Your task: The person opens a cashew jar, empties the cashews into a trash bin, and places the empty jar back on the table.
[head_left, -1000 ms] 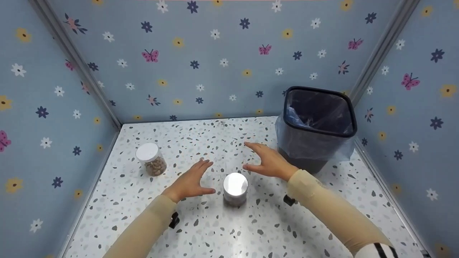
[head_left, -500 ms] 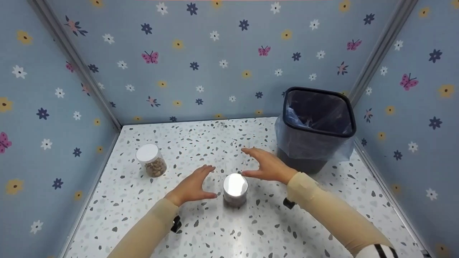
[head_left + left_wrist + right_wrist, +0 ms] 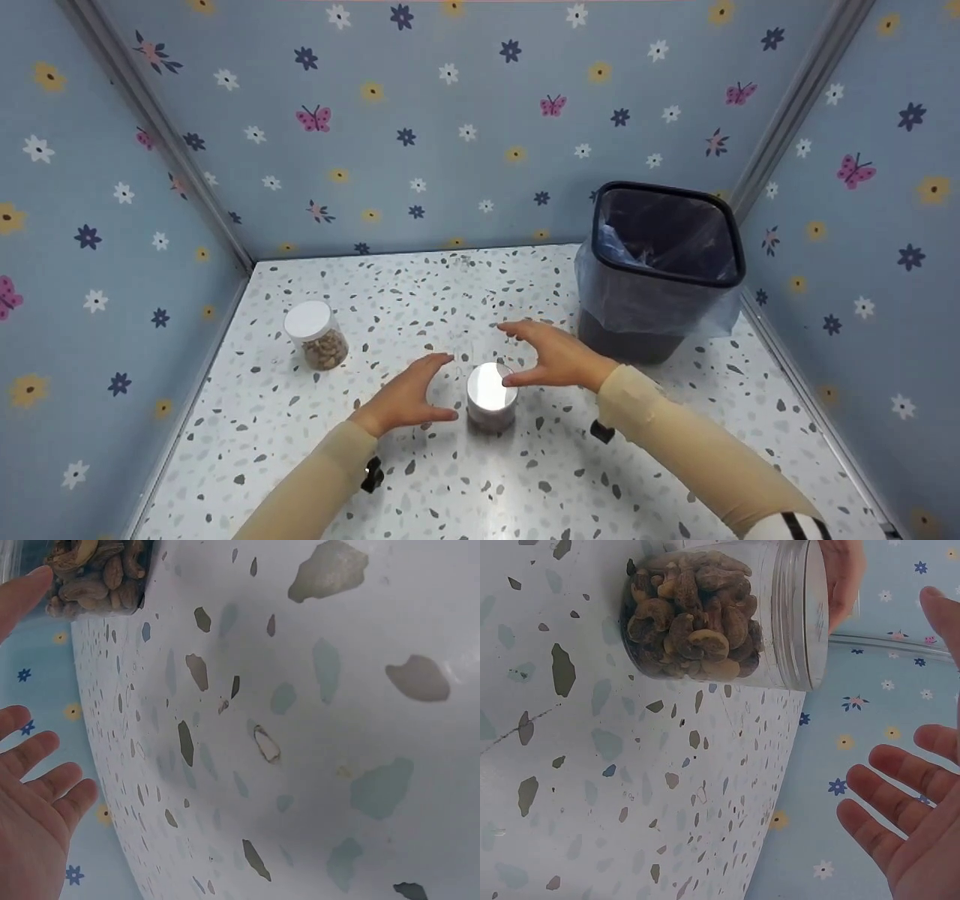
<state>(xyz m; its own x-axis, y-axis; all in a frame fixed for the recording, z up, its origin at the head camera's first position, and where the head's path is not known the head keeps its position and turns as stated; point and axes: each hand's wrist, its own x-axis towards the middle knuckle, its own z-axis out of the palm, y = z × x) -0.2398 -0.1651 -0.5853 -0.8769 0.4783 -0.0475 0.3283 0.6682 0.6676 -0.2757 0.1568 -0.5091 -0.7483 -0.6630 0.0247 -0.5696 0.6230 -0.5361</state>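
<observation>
A clear jar of cashews with a white lid [image 3: 490, 396] stands upright on the speckled tabletop between the two hands. In the right wrist view its brown nuts [image 3: 690, 622] show through the wall. My left hand [image 3: 405, 397] hovers left of the jar, fingers spread and thumb apart from it in the head view. On the other side, my right hand [image 3: 559, 358] is held with fingers extended, its thumb tip overlapping the lid in the head view; whether it touches cannot be told. Both palms face inward, and neither hand grips anything.
Another white-lidded jar [image 3: 316, 334], part filled with light brown pieces, stands at the back left. A dark bin [image 3: 634, 341] lined with a bluish bag occupies the back right, close to the right hand. Flower-patterned walls [image 3: 420, 165] enclose the table on three sides.
Both hands have drawn nearer to the middle jar. The right hand has come left and toward the viewer, the left hand slightly right and toward the viewer. The jars and bin stay put.
</observation>
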